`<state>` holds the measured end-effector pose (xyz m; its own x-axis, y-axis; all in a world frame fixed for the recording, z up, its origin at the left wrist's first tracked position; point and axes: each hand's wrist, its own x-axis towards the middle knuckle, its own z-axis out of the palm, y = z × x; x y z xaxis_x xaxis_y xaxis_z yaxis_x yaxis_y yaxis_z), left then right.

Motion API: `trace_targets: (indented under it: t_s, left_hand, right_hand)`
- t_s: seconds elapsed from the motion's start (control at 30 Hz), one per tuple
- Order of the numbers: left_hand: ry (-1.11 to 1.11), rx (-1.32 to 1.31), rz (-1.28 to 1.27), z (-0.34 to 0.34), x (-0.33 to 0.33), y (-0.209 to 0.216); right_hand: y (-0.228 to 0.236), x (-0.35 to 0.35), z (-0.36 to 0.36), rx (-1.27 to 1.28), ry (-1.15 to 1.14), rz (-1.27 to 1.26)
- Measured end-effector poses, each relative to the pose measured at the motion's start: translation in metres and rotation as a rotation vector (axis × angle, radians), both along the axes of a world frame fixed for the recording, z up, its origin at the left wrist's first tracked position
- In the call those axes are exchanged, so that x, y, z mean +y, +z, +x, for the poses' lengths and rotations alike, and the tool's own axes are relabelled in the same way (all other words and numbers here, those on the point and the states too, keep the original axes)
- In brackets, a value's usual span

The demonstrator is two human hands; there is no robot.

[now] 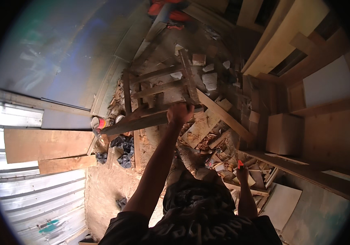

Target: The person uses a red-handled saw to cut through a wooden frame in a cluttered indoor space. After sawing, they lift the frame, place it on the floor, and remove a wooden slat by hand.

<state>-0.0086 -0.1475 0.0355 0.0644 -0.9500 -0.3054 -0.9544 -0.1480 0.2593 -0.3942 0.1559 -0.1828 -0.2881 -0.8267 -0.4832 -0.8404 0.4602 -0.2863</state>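
Observation:
My left hand (180,113) is closed round the near beam of a dark wooden frame (140,123), which has legs and crossbars like a rough stand. The frame slants across the middle of the view, its near beam running down to the left. Lower on the right, my right hand (243,173) is closed on a small object with a bright orange-red end (240,164). Its kind cannot be made out. A long pale board (226,117) slopes down to the right, just beyond the frame's right end.
Wood scraps (220,163) and chips litter the floor by my feet. A brick (198,59) and broken pale chunks (209,81) lie beyond the frame. A paint can (97,123) and black plastic (125,151) are at left. Wooden cabinetry (285,134) lines the right side.

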Motion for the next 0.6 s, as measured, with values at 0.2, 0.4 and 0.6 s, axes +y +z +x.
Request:
trace_targets:
  t_s: [0.2, 0.4, 0.6]
  left_hand:
    - [-0.343, 0.406, -0.62, 0.06, 0.005, -0.015]
    - [-0.371, 0.06, -0.211, 0.23, 0.009, -0.035]
    - [-0.108, 0.109, -0.082, 0.219, 0.027, -0.043]
  right_hand:
    - [-0.03, 0.079, 0.027, 0.119, -0.077, 0.115]
    - [-0.074, 0.08, 0.071, -0.042, -0.032, 0.122]
    - [-0.065, 0.001, 0.143, -0.103, 0.287, -0.297]
